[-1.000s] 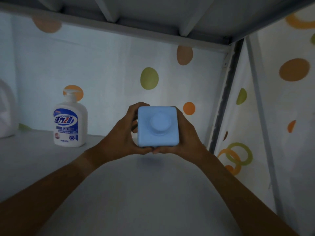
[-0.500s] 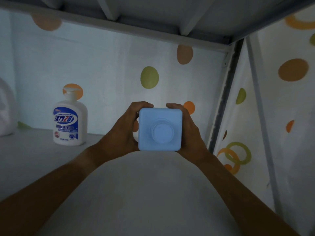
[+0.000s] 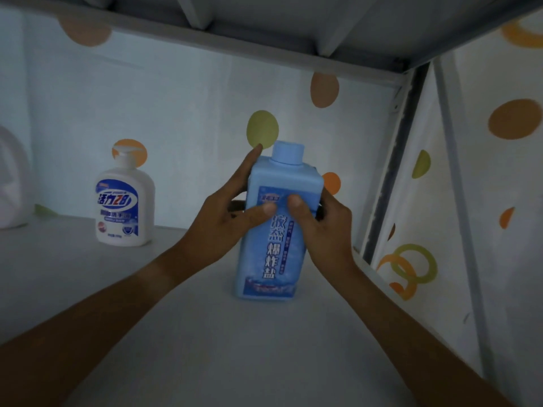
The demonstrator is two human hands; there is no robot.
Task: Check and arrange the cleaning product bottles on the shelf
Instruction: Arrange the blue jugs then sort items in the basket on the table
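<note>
A light blue square bottle [image 3: 274, 254] with a round blue cap and a blue label stands almost upright on the grey shelf [image 3: 205, 333], its base at the shelf surface near the middle. My left hand [image 3: 232, 212] grips its left side with the thumb across the label. My right hand [image 3: 320, 221] grips its right side, thumb on the label too. A white pump bottle [image 3: 125, 201] with a blue label stands upright at the back left, apart from my hands.
Part of a large white jug [image 3: 11, 183] shows at the far left edge. A fabric back wall with coloured dots closes the shelf. A metal post [image 3: 390, 160] and a fabric side panel bound it on the right. A shelf board hangs overhead.
The blue bottle was held with its cap pointing at me. Both hands have tipped it upright and lowered its base to the shelf, label facing me.
</note>
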